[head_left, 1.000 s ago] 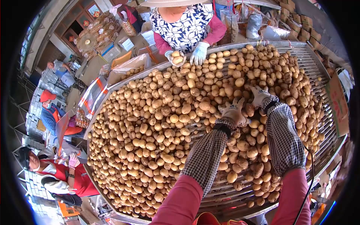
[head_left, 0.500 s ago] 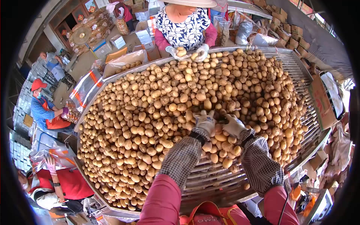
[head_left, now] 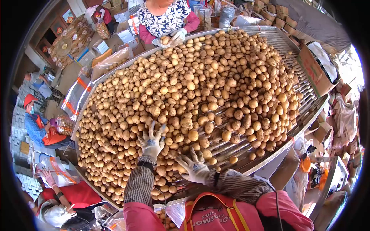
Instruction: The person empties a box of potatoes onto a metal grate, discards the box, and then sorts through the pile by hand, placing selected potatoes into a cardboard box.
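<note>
A broad heap of potatoes (head_left: 193,135) covers much of a slatted metal sorting table (head_left: 227,151). My left hand (head_left: 151,145), in a pale work glove, lies on the heap left of centre with its fingers spread. Nearer to me, my right hand (head_left: 195,168) wears a similar glove. Its fingers are stretched apart against potatoes at the heap's near edge. Neither hand is closed around a potato. Checked sleeve covers reach up both my forearms.
Across the table a co-worker's gloved hands (head_left: 169,38) hold potatoes. Other people are at the left, one in a red cap (head_left: 30,99). An open carton (head_left: 317,71) stands beyond the right rim. Plastic-lined boxes (head_left: 111,63) flank the far left rim.
Both my hands have moved left and toward me, from among the potatoes, and their fingers are now spread. Bare slats show where potatoes lay near the middle. The whole view has shifted.
</note>
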{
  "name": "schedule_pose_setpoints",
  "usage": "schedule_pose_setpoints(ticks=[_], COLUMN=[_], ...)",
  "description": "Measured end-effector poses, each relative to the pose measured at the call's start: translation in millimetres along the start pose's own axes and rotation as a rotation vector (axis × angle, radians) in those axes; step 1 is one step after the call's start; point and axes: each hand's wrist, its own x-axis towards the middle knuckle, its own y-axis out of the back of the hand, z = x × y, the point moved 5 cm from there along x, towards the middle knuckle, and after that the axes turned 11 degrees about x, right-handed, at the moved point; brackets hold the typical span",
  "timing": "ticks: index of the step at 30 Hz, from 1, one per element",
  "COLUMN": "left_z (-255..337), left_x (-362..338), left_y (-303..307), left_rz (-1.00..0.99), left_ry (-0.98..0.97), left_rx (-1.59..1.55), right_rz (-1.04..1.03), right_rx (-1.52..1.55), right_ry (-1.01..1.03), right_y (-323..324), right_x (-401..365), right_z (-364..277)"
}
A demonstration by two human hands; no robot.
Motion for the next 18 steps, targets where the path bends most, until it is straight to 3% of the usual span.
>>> schedule_pose_setpoints(ticks=[2, 3, 6, 7, 8, 10, 12, 14, 16, 18], left_z=[-19, -28, -46, -46, -50, -51, -37, -20, 5, 23], left_x=[-19, -34, -67, -78, -90, -108, -133, -139, -143, -155], left_y=[-27, -36, -67, -71, -75, -63, -35, -32, -16, 2], left_rz=[-0.018, 0.19, 0.273, 0.271, 0.203, 0.137, 0.368, 0.612, 0.75, 0.814], left_ry=[0.063, 0.013, 0.041, 0.035, 0.079, 0.127, 0.237, 0.186, 0.096, 0.09], left_rx=[-0.152, -0.158, -0.345, -0.343, -0.493, -0.638, -0.43, -0.488, -0.61, -0.773], right_rz=[0.19, 0.29, 0.737, 0.804, 0.696, 0.598, 0.513, 0.592, 0.557, 0.466], right_rx=[0.1, 0.061, -0.155, -0.292, -0.273, -0.072, -0.199, -0.048, -0.07, -0.133], right_ry=[0.156, 0.175, -0.019, -0.253, -0.622, -0.63, -0.715, -0.648, -0.315, -0.255], right_y=[5, 29, 123, 143, 168, 178, 160, 124, 92, 70], right_x=[-24, -35, -74, -89, -92, -91, -74, -69, -69, -83], right_z=[26, 40, 126, 165, 196, 204, 174, 154, 133, 112])
